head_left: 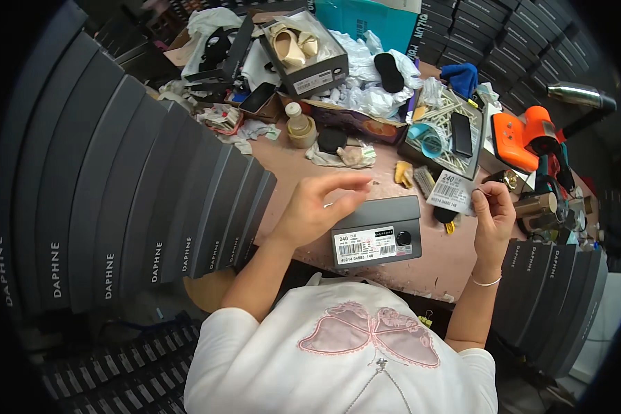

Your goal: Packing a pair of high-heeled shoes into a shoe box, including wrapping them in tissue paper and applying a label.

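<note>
In front of me on the table stands a dark grey shoe box (410, 224) with its lid on. A white label with barcodes (367, 243) covers part of its near side, beside a round black spot. Just above the box's left end is my left hand (319, 210), its thumb and fingers curved and apart with no object plainly between them. My right hand (495, 212) pinches the right edge of a pale barcode label (450, 193) and holds it up to the right of the box. A brush (424, 179) lies partly behind that label.
Tall stacks of dark shoe boxes (110, 186) wall in the left, with more boxes (548, 297) at right. Behind are an open box of beige shoes (293, 48), a glue bottle (299, 124), a tray of sticks (435, 138) and an orange tool (524, 138).
</note>
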Motion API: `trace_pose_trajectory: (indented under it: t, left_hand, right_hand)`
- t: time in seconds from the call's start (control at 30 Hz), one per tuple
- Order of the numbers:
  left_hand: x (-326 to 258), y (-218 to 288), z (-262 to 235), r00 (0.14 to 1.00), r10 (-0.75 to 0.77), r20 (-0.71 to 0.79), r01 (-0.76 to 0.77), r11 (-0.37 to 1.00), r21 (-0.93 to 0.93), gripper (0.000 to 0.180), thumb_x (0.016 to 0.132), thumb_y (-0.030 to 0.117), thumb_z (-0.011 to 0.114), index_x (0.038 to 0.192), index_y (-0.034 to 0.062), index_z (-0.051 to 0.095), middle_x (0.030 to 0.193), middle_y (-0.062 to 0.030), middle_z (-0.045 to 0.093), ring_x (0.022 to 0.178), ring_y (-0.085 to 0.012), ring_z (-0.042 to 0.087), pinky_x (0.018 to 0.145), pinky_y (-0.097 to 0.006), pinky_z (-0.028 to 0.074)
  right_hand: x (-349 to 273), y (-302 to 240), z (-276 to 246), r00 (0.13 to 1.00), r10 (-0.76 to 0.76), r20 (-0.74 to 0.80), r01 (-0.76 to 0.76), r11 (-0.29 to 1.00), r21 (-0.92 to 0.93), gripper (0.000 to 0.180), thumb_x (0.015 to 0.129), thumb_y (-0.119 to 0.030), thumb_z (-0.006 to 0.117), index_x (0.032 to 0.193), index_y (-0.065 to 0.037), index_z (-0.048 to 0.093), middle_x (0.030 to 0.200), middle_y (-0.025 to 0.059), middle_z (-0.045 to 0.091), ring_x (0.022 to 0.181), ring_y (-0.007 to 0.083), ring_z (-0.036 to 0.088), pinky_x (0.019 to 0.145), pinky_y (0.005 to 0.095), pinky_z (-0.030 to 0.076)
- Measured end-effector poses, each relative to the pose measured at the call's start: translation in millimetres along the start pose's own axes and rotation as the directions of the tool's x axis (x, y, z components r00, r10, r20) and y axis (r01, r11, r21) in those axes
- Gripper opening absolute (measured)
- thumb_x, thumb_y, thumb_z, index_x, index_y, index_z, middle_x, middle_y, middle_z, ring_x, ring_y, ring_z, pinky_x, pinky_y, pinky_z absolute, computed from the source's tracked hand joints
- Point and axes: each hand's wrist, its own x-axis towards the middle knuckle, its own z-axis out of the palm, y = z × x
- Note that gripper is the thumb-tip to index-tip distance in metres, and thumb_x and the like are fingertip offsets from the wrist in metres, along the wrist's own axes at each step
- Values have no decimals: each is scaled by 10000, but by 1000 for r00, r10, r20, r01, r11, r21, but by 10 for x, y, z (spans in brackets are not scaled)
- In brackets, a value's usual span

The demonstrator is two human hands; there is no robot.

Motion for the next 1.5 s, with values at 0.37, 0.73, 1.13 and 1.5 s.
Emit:
trace_pose_trajectory:
  t: [0.37, 0.73, 1.13, 1.5]
  left_hand:
    - [-591, -624, -191, 970, -34, 239, -58, 929, 366, 969, 616, 439, 854, 1425, 129, 420, 1540, -187, 162, 1428, -374, 171, 1139, -486, 213]
    - [-540, -656, -305, 946, 18, 324, -159, 896, 414, 1054, 590, 602, 803, 1443, 143, 389, 1531, -183, 182, 1430, -401, 127, 1142, -541, 153]
    - [-570, -745, -231, 960, 31, 277, -143, 908, 394, 889, 728, 505, 748, 1456, 169, 364, 1542, -169, 161, 1446, -375, 91, 1133, -583, 91]
    - [-578, -709, -200, 970, 42, 239, -137, 909, 394, 845, 721, 419, 791, 1425, 138, 419, 1517, -201, 207, 1410, -404, 185, 1128, -504, 208]
  right_hand:
    - [-600, -194, 465, 899, 375, 228, -318, 915, -250, 176, 809, -88, 753, 818, -26, 588, 673, -65, 518, 568, -1, 407, 493, 175, 333]
    - [-649, -204, 1007, 878, 413, 240, -269, 843, -467, 212, 784, -121, 765, 797, -10, 585, 583, -13, 501, 541, 39, 419, 481, 227, 338]
    - [-662, -226, 1082, 882, 418, 218, -240, 796, -555, 216, 779, -125, 758, 796, -2, 581, 569, 47, 539, 524, 73, 471, 485, 257, 385]
    - [-670, -291, 1142, 899, 377, 223, -186, 790, -585, 222, 785, -129, 751, 803, 12, 580, 584, 117, 572, 514, 139, 532, 501, 297, 433]
